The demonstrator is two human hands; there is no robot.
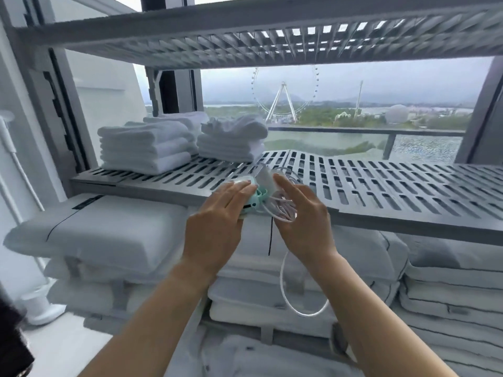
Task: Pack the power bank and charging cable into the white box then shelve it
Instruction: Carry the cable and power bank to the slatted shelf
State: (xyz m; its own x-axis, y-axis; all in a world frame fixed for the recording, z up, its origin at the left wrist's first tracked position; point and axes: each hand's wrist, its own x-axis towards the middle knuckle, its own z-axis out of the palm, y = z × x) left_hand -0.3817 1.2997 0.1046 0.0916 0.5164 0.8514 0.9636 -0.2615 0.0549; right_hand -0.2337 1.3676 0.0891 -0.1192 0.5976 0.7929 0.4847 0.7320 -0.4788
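A mint-green power bank (254,198) sits at the front edge of the grey slotted shelf (381,186), mostly under my left hand (217,219), whose fingers wrap over it. Right beside it, my right hand (302,216) holds a coil of white charging cable (280,210); one loop of the cable (299,308) hangs down below the shelf. A small pale box-like piece (265,175) stands blurred between my fingertips; I cannot tell whether it is the white box.
Folded white towels (147,148) and a second towel stack (231,140) lie at the shelf's back left. Stacked grey pillows and bedding (103,232) fill the space below. Another slotted shelf (245,36) runs overhead. A window lies behind.
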